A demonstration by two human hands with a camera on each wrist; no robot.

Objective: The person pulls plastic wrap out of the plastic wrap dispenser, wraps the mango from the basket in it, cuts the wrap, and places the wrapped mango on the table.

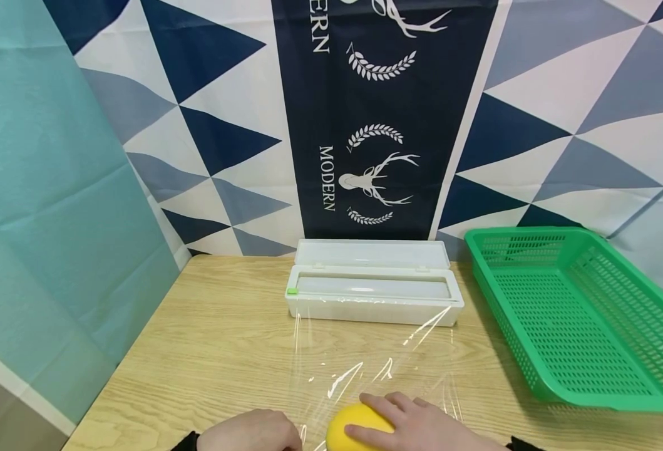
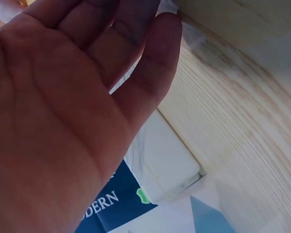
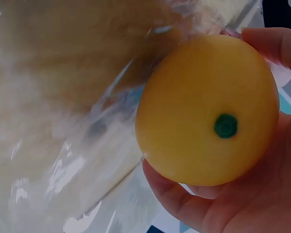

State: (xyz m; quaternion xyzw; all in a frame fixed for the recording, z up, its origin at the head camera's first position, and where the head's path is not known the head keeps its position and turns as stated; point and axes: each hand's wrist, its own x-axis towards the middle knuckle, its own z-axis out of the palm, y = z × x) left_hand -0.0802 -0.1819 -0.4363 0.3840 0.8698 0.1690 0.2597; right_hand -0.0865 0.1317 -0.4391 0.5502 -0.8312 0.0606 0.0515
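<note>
A round yellow fruit with a green stem spot (image 3: 194, 97) is at the bottom of the head view. My right hand (image 1: 416, 429) grips it from the side, thumb and fingers spread around it. Clear cling film (image 1: 331, 357) runs from a long white dispenser box (image 1: 370, 310) toward me, creased and shiny, and reaches the fruit. At the film's near left side, my left hand (image 1: 252, 432) has its fingers bent and holds the film's edge. Its fingertips are hidden at the top of the left wrist view, where a bit of film shows beside them.
The dispenser's lid (image 1: 370, 254) stands raised at the back, near the patterned wall cloth (image 1: 224, 125). To the right sits a green perforated basket (image 1: 489, 282). A bright green tab (image 1: 292, 291) is on the box's left end. Everything stands on a wooden table (image 1: 207, 332).
</note>
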